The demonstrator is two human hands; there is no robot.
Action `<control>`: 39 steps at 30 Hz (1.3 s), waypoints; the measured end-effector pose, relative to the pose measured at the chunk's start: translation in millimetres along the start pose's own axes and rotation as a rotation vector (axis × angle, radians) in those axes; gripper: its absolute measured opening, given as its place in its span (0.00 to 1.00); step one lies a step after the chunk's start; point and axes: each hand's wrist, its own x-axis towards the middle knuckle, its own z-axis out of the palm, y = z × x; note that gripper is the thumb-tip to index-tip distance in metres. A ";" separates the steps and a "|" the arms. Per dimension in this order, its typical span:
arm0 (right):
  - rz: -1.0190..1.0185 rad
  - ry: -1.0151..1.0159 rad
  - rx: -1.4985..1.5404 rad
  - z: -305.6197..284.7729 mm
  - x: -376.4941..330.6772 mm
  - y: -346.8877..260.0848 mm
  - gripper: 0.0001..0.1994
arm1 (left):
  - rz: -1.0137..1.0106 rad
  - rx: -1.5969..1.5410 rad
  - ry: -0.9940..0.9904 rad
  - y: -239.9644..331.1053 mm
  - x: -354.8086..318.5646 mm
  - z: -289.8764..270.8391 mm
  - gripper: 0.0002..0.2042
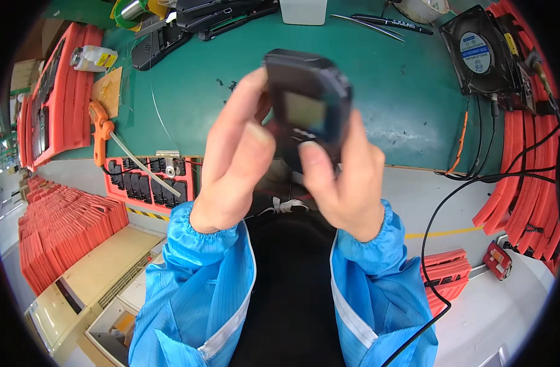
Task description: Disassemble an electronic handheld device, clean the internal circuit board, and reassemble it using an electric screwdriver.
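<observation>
A black handheld device [304,79] with a small greyish screen is held up over the near edge of the green bench, slightly blurred. My left hand [234,156] grips its left side, with fingers at the upper left edge and behind it. From the right, my right hand [347,183] wraps the device's lower side, the thumb lying on its front below the screen. The back of the device and several fingertips are hidden. Small black bits [228,84] lie on the bench to the left of the device.
An orange glue gun [100,131] with a pale stick hangs at the bench's left edge. Black housings [164,43], tweezers [369,27] and a square fan [479,52] stand along the back. Red foam trays [66,226] are stacked left and right; a black cable [427,244] loops down at right.
</observation>
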 end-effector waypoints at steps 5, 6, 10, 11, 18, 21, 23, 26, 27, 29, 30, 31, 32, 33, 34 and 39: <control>0.293 -0.023 0.505 -10.8 -2.3 1.3 0.24 | -0.070 -0.020 -0.037 2.3 -0.3 0.3 0.34; 0.292 -0.025 0.505 -12.0 -2.0 -2.6 0.24 | -0.075 -0.023 -0.041 2.4 -0.5 0.8 0.32; 0.354 -0.015 0.671 -14.9 -0.5 -11.9 0.23 | -0.050 -0.067 -0.064 1.1 -1.6 1.8 0.29; 0.350 -0.015 0.659 -15.0 -0.6 -11.8 0.23 | -0.048 -0.067 -0.064 1.4 -1.3 1.9 0.29; 0.325 -0.040 0.616 -15.7 -5.5 -7.2 0.24 | -0.041 -0.013 -0.076 3.7 -0.8 -0.1 0.29; 0.301 -0.050 0.597 -17.2 -5.5 -8.3 0.24 | -0.047 0.012 -0.068 5.7 -0.9 1.0 0.29; 0.308 -0.048 0.601 -17.2 -5.9 -9.6 0.24 | -0.050 0.025 -0.062 5.8 -1.1 1.2 0.29; 0.322 -0.048 0.610 -15.7 -6.0 -10.9 0.25 | -0.024 0.013 -0.059 4.7 -1.4 1.2 0.29; 0.321 -0.048 0.634 -14.8 -5.8 -11.1 0.25 | -0.023 0.013 -0.058 5.2 -1.3 0.9 0.29; 0.321 -0.045 0.681 -13.7 -6.3 -11.3 0.26 | -0.040 0.007 -0.058 6.7 -1.1 0.7 0.29; 0.322 -0.045 0.680 -13.9 -6.6 -11.4 0.26 | -0.048 0.004 -0.059 7.1 -1.1 0.7 0.29; 0.330 -0.050 0.685 -14.5 -7.0 -11.5 0.26 | -0.048 0.003 -0.059 7.0 -1.1 0.9 0.29; 0.337 -0.055 0.689 -15.1 -7.3 -11.5 0.27 | -0.046 0.008 -0.055 6.8 -1.1 1.5 0.29; 0.345 -0.062 0.694 -14.9 -7.5 -11.4 0.27 | -0.043 0.013 -0.049 6.6 -1.6 1.6 0.30; 0.345 -0.063 0.694 -14.5 -7.5 -11.4 0.27 | -0.041 0.019 -0.043 6.3 -1.9 1.5 0.30; 0.301 -0.060 0.638 -11.9 -7.5 -7.8 0.27 | -0.033 -0.001 -0.048 5.6 -2.3 0.3 0.30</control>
